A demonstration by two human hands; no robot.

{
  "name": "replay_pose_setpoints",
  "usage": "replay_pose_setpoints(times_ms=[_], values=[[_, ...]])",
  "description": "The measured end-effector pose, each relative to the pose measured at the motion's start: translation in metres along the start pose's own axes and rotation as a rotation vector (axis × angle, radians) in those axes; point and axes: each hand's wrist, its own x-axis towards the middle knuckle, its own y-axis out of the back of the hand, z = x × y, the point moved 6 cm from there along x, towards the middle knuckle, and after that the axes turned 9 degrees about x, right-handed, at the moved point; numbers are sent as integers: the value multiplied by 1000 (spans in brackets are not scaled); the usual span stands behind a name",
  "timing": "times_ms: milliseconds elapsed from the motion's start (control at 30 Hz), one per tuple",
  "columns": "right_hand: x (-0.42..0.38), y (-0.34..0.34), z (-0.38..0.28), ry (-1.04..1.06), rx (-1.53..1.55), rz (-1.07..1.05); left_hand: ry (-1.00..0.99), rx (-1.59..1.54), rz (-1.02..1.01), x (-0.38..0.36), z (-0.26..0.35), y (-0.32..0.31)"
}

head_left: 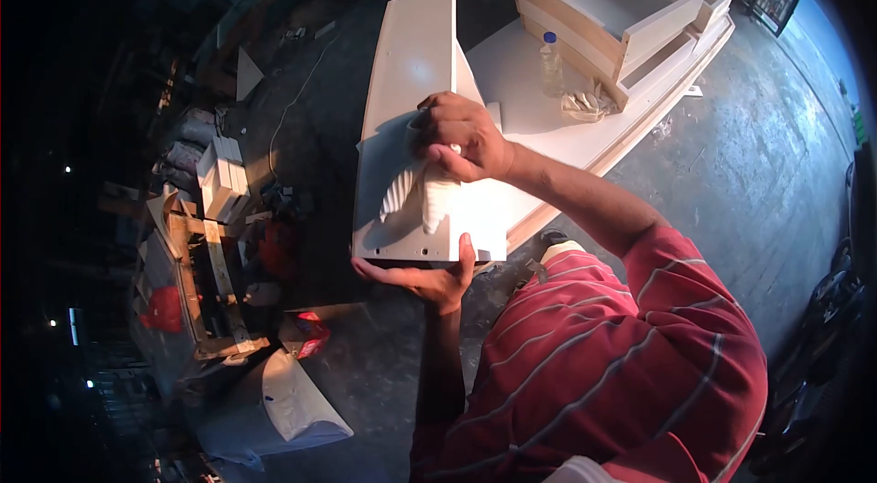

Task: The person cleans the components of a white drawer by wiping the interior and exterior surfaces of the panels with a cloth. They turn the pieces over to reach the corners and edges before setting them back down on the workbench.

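A long white panel piece (411, 54) with small holes near its edges lies over the corner of a white table. At its near end, my left hand (420, 282) grips the edge, thumb on top and fingers below. My right hand (461, 138) is closed around a bunched white ribbed cloth (437, 200), which looks like a knitted glove and hangs over the panel's face.
The white table (521, 90) bears stacked white drawer-like boxes (594, 22), a clear bottle with a blue cap (552, 68) and a crumpled pale glove (589, 104). Wooden frames (215, 278), a red bag (311, 334) and a white sheet (297, 401) are on the left.
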Motion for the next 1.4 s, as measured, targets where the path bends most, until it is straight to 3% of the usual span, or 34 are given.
replay_pose_setpoints(times_ms=[33,67,133,300,400,500,533,600,633,733,867,967,1033,1100,1200,1267,1333,1400], values=[[4,7,11,55,-19,35,-68,109,-116,12,10,5],[6,14,24,56,-13,45,95,-221,-169,-1,-4,-7],[13,29,55,50,-66,80,54,-165,-170,-12,-17,-5],[38,84,143,16,-217,164,172,-167,-154,-15,-14,5],[56,119,208,-2,-416,73,145,-109,-142,-24,-21,13],[61,132,250,-285,-313,-11,123,61,-142,-29,-22,23],[60,128,249,-297,-282,-18,151,70,-148,-27,-19,27],[56,112,218,-23,-456,-112,190,95,-161,-23,-12,32],[65,107,176,164,-282,9,213,107,-178,-21,-8,34],[44,74,122,40,-37,-5,263,129,-189,-19,-3,35],[12,12,21,129,246,-64,244,238,-198,-26,-12,38],[14,22,45,201,249,-6,179,322,-260,-27,-13,44],[21,48,85,146,129,-45,201,157,-141,-17,-8,30],[24,82,129,70,-73,-3,120,168,-178,-16,-7,24],[26,120,153,-43,-393,110,182,159,-129,-15,-2,19],[2,137,165,-398,-97,423,171,114,-99,-18,-9,19],[-2,144,145,-515,42,603,116,94,-170,-18,-6,15],[-8,152,137,-551,27,607,101,35,-168,-11,-2,13]])
